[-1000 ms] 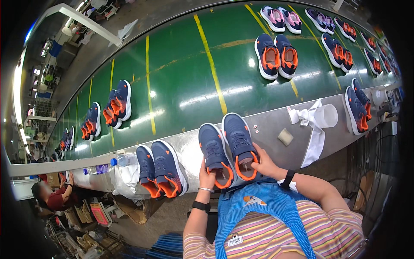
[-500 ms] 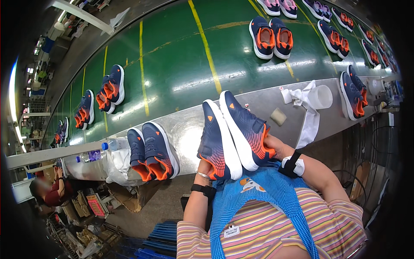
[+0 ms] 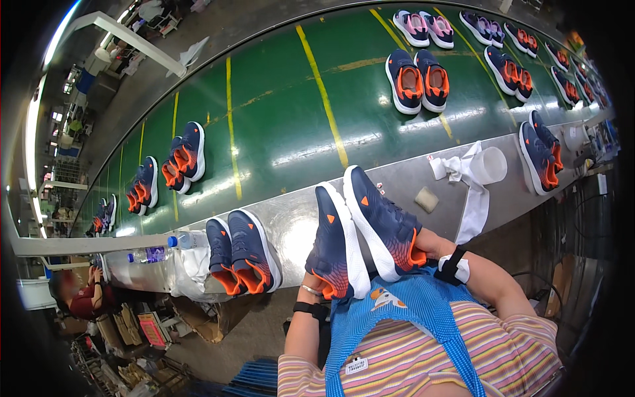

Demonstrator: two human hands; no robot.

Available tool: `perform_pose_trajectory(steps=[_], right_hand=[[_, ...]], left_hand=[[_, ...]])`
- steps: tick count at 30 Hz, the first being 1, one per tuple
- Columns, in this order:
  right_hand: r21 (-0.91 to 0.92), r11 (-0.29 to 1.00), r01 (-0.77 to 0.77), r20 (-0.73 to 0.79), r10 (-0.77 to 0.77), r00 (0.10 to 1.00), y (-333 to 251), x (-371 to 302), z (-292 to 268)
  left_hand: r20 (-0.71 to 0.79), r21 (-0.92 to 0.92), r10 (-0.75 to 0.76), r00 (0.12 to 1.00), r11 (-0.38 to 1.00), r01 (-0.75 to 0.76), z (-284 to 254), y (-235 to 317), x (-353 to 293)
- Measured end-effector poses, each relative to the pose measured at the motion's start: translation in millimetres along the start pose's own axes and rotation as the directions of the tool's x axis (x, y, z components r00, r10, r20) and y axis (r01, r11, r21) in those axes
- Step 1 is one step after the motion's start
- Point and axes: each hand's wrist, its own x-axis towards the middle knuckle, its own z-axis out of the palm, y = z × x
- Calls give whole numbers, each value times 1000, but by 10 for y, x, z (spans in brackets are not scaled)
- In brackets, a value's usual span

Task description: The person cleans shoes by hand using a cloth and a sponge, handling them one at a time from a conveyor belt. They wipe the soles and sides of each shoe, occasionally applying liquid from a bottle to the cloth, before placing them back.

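Note:
Both my hands hold a navy sneaker with orange lining and a white sole, toes pointing away from me over the steel ledge. My left hand (image 3: 313,283) reaches into the heel opening of the left sneaker (image 3: 331,231); its fingers are mostly hidden. The right sneaker (image 3: 382,215) is held at its heel by my right hand (image 3: 430,243), whose fingertips go out of sight in the opening. The two soles lean together side by side. Left of them, a matching pair of sneakers (image 3: 245,248) stands on the ledge.
Shoe pairs sit on the green conveyor belt (image 3: 278,139) beyond the steel ledge (image 3: 294,221). On the ledge are a beige sponge block (image 3: 426,199), a white cloth (image 3: 473,198), a translucent cup (image 3: 491,165), another sneaker pair (image 3: 539,155) and bottles (image 3: 182,241). A co-worker (image 3: 89,296) is at far left.
The whole scene sits lower in the picture, as the head view has tilted upward. Both sneakers stay in my hands in nearly the same pose.

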Motion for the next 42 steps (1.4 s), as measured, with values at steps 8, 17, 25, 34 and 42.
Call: perform_pose_trajectory(steps=[8,17,25,34,42], right_hand=[[-78,990,-122,-62,117,991,-109,-14,-7],[123,966,-226,78,217,973,-5,151,-11],[-320,935,151,78,-133,988,-219,77,18],[-571,634,522,214,-498,840,-489,-166,-126],[-747,322,582,259,-666,700,-405,-195,-72]], left_hand=[[-102,61,-9,995,998,15,-83,-111,-158],[34,24,-66,997,998,65,-88,-84,-53],[-49,310,184,982,937,-161,-60,28,-208],[155,762,374,914,544,-352,190,510,-628],[237,931,519,821,121,-345,-29,438,-702]])
